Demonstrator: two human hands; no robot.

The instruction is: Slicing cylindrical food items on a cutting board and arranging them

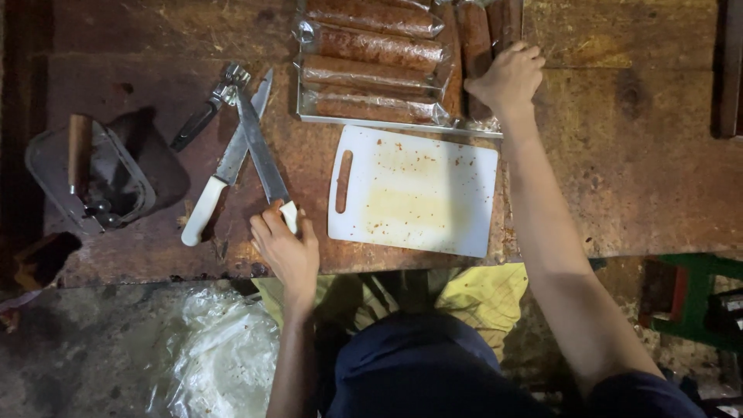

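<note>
My left hand [285,246] grips the white handle of a long knife [261,151] whose blade lies on the worn wooden table and points away from me. A second white-handled knife [224,172] lies crossed under it. My right hand [507,77] reaches far forward and closes on a plastic-wrapped sausage roll [475,46] at the right side of a metal tray [387,122]. Several more wrapped rolls [371,48] lie in the tray. A white cutting board [414,192] speckled with red crumbs sits between my hands.
A dark-handled metal tool [207,108] lies left of the knives. A clear container [93,182] with a wooden-handled tool stands at the far left. A crumpled plastic bag [220,356] lies on the floor; a green stool [696,302] is at the right.
</note>
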